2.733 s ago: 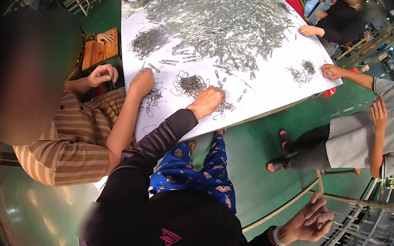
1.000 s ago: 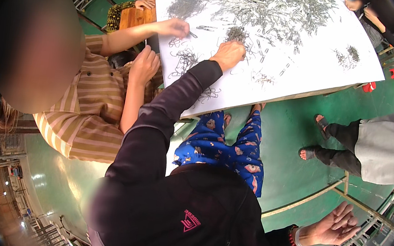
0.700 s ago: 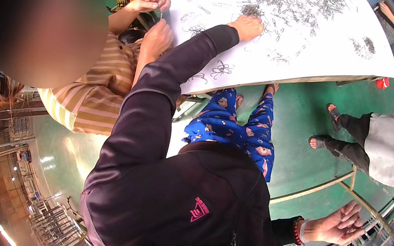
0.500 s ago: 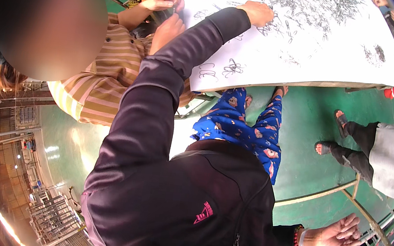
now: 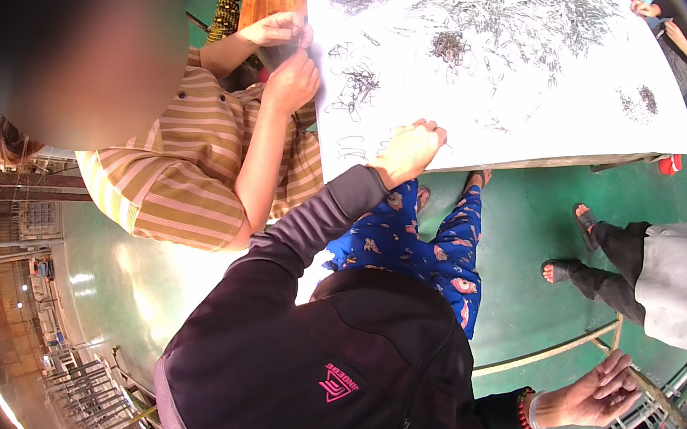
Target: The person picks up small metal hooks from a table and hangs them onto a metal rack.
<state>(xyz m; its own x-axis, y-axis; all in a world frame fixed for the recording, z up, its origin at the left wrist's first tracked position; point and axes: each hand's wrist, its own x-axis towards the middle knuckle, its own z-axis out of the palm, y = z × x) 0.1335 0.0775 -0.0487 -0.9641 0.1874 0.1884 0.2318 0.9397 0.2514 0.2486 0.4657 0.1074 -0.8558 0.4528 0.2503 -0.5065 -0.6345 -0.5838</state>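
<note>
White work table (image 5: 542,110) filled the upper right, its top strewn with thin dark metal wire pieces (image 5: 502,16), thickest toward the far side, thinning to loose loops near the front edge. Green floor (image 5: 528,227) ran below it.

Co-worker in a striped shirt (image 5: 187,171) sat at the table's left edge, both of that person's hands raised together by a small cluster of wire bits (image 5: 361,85). Another person in grey trousers (image 5: 676,269) sat to the right, sandalled feet on the floor.

Wearer's black jacket (image 5: 318,364) and blue patterned trousers (image 5: 424,249) took up the centre.

Left hand (image 5: 408,150) reached to the table's near edge, fingers curled in loosely, resting on the white top among a few stray wire loops (image 5: 360,144); whether it pinched one, could not tell. Right hand (image 5: 594,396) hung well away from the table, low at right, fingers spread and slack, holding nothing, red bead bracelet (image 5: 521,411) on the wrist.
</note>
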